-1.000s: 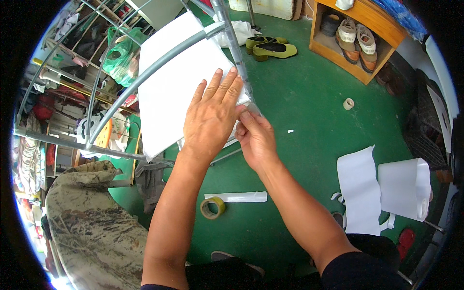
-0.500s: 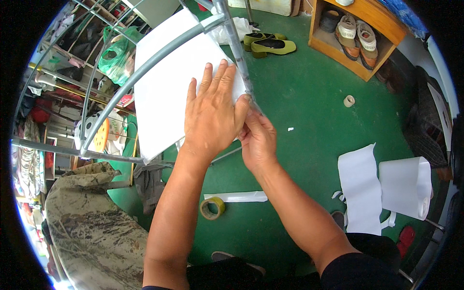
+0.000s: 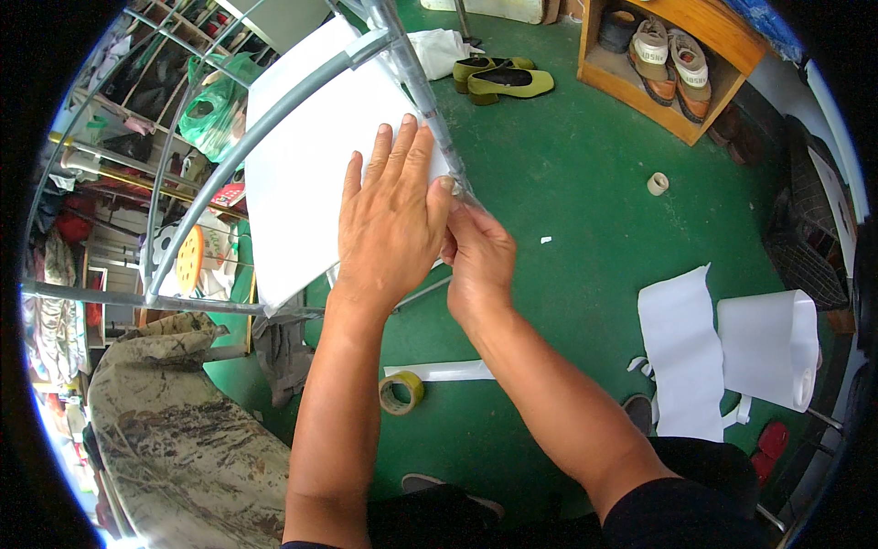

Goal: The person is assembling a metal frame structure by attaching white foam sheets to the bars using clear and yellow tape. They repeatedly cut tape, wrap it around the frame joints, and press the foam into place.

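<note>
A white sheet [image 3: 302, 156] lies against a grey metal tube frame [image 3: 265, 137]. My left hand [image 3: 389, 215] presses flat on the sheet near its right edge, fingers stretched upward. Close beside it, my right hand [image 3: 482, 261] is closed at the frame's right tube, just below the left thumb. Its fingertips are partly hidden by the left hand, so what they pinch cannot be made out. Something clear and shiny, like film or tape, shows along the tube [image 3: 445, 151] there.
On the green floor lie a yellow tape roll [image 3: 401, 392], a white strip [image 3: 453, 371], a small pale roll [image 3: 658, 184], a cut white sheet [image 3: 679, 357] and a rolled sheet [image 3: 768, 348]. Green shoes [image 3: 509, 82] and a wooden shoe cabinet [image 3: 654, 119] stand beyond. Camouflage cloth [image 3: 174, 421] hangs at left.
The view has shifted slightly, so frame and hands appear a little further left. Both hands keep nearly the same place on the sheet and tube.
</note>
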Demonstrator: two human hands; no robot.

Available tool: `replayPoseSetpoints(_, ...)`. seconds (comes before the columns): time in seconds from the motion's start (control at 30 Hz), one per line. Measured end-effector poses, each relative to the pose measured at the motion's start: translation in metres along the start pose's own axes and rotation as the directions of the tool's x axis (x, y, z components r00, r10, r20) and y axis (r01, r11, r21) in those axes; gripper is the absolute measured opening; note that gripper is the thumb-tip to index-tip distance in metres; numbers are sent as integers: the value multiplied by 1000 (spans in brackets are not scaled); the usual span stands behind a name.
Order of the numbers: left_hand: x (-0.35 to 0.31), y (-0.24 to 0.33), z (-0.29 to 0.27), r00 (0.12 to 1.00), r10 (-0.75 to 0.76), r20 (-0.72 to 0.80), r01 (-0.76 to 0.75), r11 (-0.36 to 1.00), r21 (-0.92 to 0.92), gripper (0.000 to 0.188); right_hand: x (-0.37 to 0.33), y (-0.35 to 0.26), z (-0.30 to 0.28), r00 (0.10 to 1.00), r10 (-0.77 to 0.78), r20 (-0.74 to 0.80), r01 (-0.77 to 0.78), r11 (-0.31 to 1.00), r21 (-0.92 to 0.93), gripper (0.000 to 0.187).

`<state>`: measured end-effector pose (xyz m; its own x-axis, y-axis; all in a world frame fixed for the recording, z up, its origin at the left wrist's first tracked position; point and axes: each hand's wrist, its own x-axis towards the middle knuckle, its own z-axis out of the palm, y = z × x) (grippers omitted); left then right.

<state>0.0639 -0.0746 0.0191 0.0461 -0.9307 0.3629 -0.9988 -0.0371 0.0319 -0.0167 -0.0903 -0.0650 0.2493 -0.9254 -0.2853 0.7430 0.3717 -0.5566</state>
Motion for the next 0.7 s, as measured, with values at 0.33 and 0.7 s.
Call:
replayPoseSetpoints(0.33,1,4,3,998,65,-24,-64,996,70,57,-4,-9,17,995,33,-97,-36,999,-27,27)
replayPoseSetpoints(0.7,-2,7,-4,978,128,-166,-125,992,27,53,-6,-3,18,996,16,-92,-20,999,-40,19)
